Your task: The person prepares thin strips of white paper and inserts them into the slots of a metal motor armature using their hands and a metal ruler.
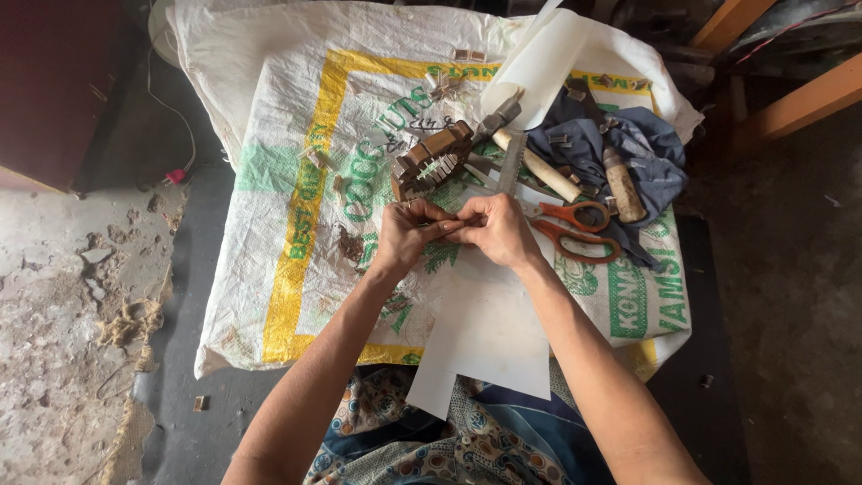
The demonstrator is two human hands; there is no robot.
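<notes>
Both hands meet at the centre of the bench. The left hand (pixel 406 232) and the right hand (pixel 498 229) have their fingers (pixel 449 224) pressed together, pinching a small thin strip (pixel 446 222) between the fingertips; its material cannot be told. The strip's long axis runs roughly from 9 o'clock to 3 o'clock, spanning the two hands, and most of it is hidden by the fingers.

Beneath the hands lies a smooth white sheet (pixel 489 332), flat, extending toward 6 o'clock over the bench edge onto patterned cloth (pixel 404 449). At 12 o'clock from the hands stands a brown toothed metal core (pixel 433 160), ring-like and slotted. At 3 o'clock lie orange-handled scissors (pixel 575 229). At 1 o'clock lie a wooden-handled tool (pixel 539 168) and crumpled blue-grey cloth (pixel 642 148). The bench is covered by a woven white sack (pixel 269 135) with yellow and green print.
</notes>
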